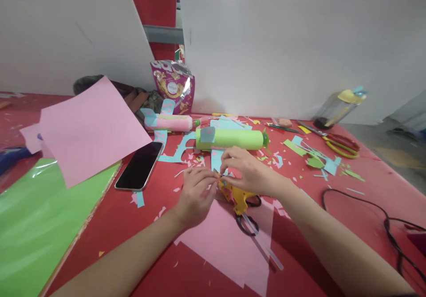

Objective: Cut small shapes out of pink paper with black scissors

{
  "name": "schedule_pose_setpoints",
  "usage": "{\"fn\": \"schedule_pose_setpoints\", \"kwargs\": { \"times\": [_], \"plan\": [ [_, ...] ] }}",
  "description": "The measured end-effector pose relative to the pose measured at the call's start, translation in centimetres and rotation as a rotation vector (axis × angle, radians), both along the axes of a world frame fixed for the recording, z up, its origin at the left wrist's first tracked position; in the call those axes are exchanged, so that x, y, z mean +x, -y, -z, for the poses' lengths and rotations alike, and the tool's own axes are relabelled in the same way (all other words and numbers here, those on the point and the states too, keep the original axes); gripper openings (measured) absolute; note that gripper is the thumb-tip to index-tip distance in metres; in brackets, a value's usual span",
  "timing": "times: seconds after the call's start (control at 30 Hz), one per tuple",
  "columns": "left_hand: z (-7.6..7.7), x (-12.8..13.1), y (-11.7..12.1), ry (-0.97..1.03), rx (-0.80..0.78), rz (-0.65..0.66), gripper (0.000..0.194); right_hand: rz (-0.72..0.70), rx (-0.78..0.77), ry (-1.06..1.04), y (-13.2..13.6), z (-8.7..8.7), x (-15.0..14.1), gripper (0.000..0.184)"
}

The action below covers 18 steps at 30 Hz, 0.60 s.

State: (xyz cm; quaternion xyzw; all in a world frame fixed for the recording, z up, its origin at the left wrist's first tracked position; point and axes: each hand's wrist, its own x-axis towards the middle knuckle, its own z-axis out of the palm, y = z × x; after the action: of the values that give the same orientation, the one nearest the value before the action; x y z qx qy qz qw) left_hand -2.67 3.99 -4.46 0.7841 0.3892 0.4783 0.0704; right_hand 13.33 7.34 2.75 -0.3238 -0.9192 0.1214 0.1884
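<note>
My left hand (196,196) and my right hand (245,169) meet at the tip of a yellow glue gun (238,200). Fingers and thumb are pinched together on both hands; whatever small piece they hold is too hidden to name. A clear glue stick (270,252) pokes out of the gun's back end. Beside and partly under the gun show the black handles of a pair of scissors (249,231). Cut pink paper (226,248) lies beneath. Just beyond my hands rests a green paper-wrapped cylinder (239,139), and left of it a pink-wrapped bottle (171,123) with blue paper fins.
A phone (140,166) lies left, near a large pink sheet (93,133) and a green paper pack (43,226). Red-and-yellow scissors (339,145), paper scraps (313,159), a tilted clear bottle (337,108) and a black cable (361,202) occupy the right. A snack bag (175,86) stands behind.
</note>
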Motion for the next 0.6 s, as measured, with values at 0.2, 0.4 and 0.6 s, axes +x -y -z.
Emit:
{"fn": "schedule_pose_setpoints", "kwargs": {
  "times": [0.2, 0.4, 0.6],
  "plan": [
    [0.13, -0.06, -0.09, -0.013, -0.012, -0.018, 0.011, -0.048, -0.026, -0.001, -0.09, 0.20, -0.14, 0.004],
    [0.12, -0.03, -0.11, -0.001, -0.008, -0.015, 0.010, -0.065, -0.009, -0.021, -0.31, 0.36, -0.18, 0.008],
    [0.32, -0.09, -0.17, -0.017, -0.003, -0.006, 0.010, -0.068, -0.014, -0.044, -0.33, 0.55, -0.24, 0.007]
  ]
}}
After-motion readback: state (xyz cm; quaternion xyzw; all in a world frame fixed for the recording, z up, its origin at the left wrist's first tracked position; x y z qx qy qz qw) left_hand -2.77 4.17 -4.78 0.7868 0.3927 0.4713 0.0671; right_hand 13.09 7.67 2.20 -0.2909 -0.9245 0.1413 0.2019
